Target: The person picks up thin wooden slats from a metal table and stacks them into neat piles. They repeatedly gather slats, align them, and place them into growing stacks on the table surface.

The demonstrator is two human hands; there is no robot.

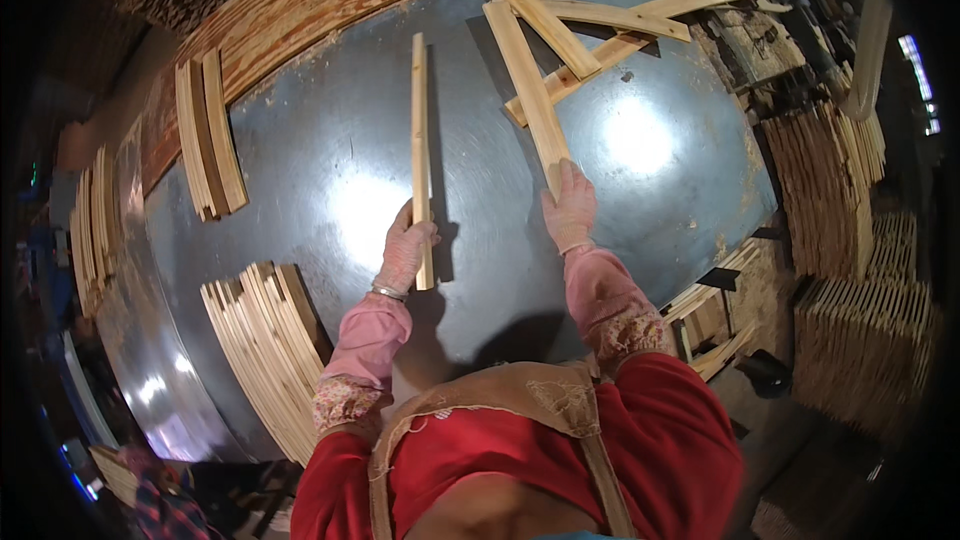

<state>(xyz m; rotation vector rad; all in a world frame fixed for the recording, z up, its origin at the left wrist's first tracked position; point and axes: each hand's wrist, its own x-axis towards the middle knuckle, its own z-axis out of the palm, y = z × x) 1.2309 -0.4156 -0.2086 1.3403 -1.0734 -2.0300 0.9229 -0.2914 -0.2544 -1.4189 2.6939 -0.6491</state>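
My left hand (pixel 405 252), in a thin glove, grips a long narrow wooden slat (pixel 420 140) near its near end; the slat stands on edge above the grey metal table (pixel 320 180) and points away from me. My right hand (pixel 570 208), also gloved, rests on the near end of a wider flat wooden slat (pixel 527 80) that lies on the table and reaches toward the far side. Beyond that slat lie three more loose slats (pixel 600 30), crossing one another.
A stack of slats (pixel 265 340) lies at the table's near left, and a smaller stack (pixel 210 135) at the far left. Tall piles of slats (pixel 835 190) stand to the right of the table. A worn wooden board (pixel 330 0) borders the far edge.
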